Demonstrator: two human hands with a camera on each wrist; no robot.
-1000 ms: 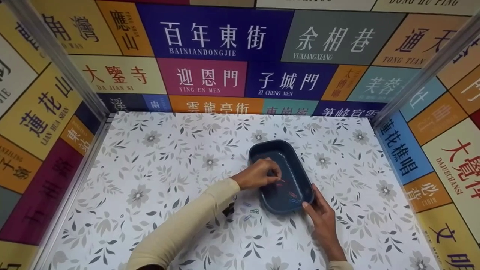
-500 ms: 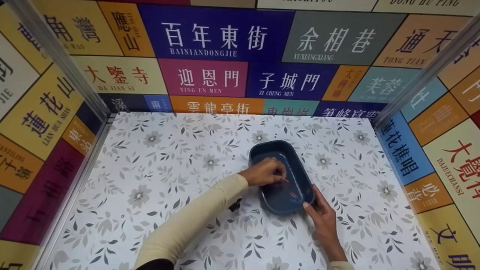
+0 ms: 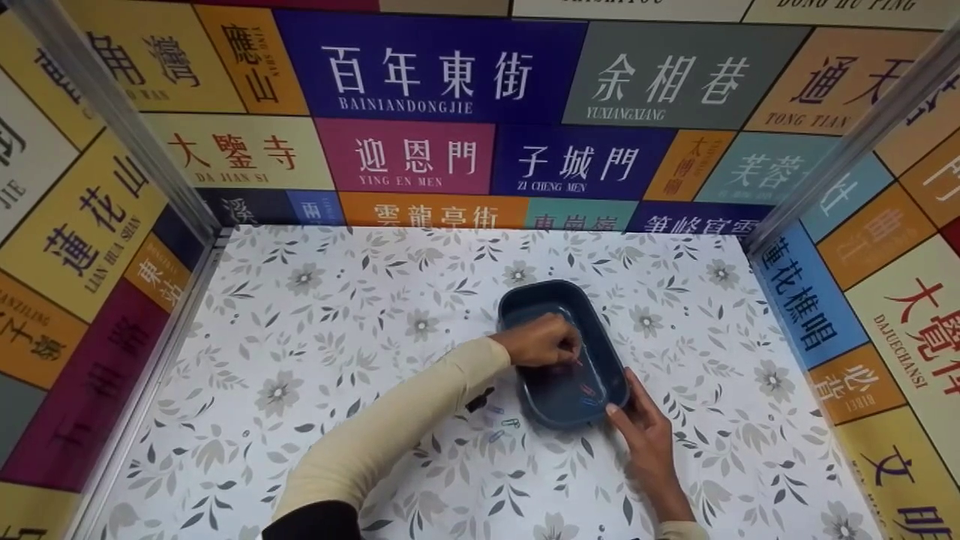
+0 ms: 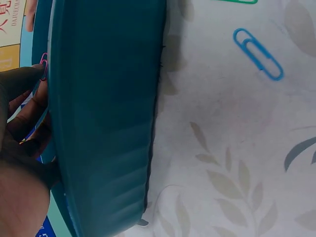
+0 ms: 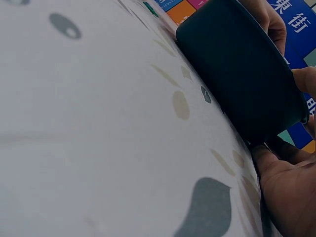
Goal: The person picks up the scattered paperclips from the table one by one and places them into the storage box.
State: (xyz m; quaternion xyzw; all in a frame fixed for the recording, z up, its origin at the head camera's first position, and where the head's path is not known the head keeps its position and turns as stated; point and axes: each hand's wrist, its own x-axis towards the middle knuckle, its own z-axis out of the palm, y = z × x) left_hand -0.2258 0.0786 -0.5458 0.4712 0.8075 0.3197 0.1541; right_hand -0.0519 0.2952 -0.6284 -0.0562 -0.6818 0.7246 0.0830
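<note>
While a few paper clips (image 3: 501,421) lie on the flowered table (image 3: 315,360) just left of the blue tray (image 3: 592,341) at the centre of the head view, we judge the gathering partly done: some coloured clips (image 3: 586,390) already rest inside the tray. Our left hand (image 3: 544,341) dips into it with fingers curled, pinching a pink clip (image 3: 576,362) near the tray's middle. Our right hand (image 3: 641,424), at the lower right, grips the tray's near corner, thumb on the rim, steadying it. In the left wrist view a blue clip (image 4: 257,53) lies apart on the table.
</note>
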